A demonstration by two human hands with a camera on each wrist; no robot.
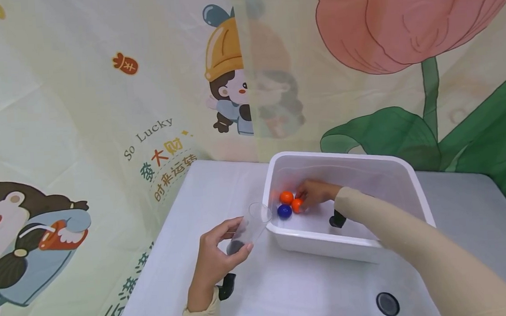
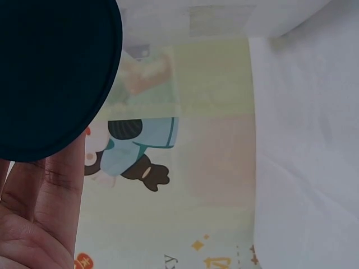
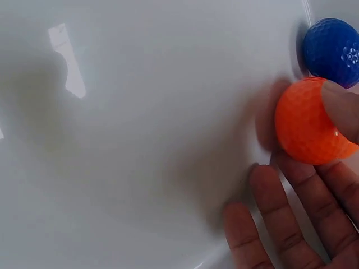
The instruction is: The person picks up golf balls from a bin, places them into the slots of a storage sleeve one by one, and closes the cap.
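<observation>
In the head view my left hand [image 1: 219,249] holds a clear cup [image 1: 250,228] with a dark bottom, tilted with its mouth toward the white tub [image 1: 349,243]. The left wrist view shows that dark round base [image 2: 53,73] close up, fingers behind it. Inside the tub, at its left end, my right hand [image 1: 313,193] pinches an orange golf ball [image 3: 308,120] between thumb and fingers. A blue golf ball [image 1: 284,211] and a second orange golf ball [image 1: 286,197] lie beside it on the tub floor.
A black round disc [image 1: 388,304] lies on the white-covered table [image 1: 296,290] in front of the tub. The tub's raised rim surrounds the balls. A printed cloth [image 1: 166,86] hangs behind the table and along its left side.
</observation>
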